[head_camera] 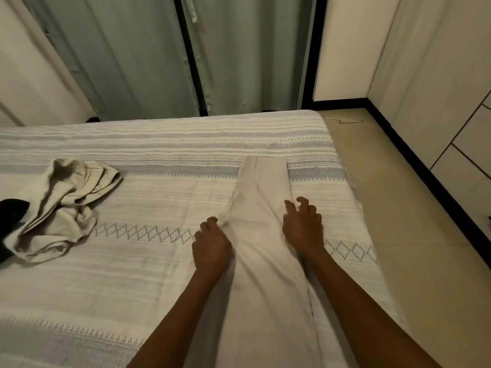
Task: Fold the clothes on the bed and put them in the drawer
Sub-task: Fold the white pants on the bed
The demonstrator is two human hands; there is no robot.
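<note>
A long cream garment (259, 208), folded into a narrow strip, lies flat on the bed (148, 274) and runs away from me. My left hand (211, 244) rests at its left edge, fingers curled on the cloth there. My right hand (303, 225) lies on its right edge with fingers spread and bent, holding nothing. A crumpled beige garment (63, 205) sits at the bed's left side, with a black garment (10, 213) partly under it at the frame's edge.
The bed carries a white cover with grey woven bands. Grey-green curtains (148, 54) hang behind it. To the right are a tiled floor (398, 208), a wire hanger (345, 120) on it, and white cabinet fronts with drawer lines (467, 144).
</note>
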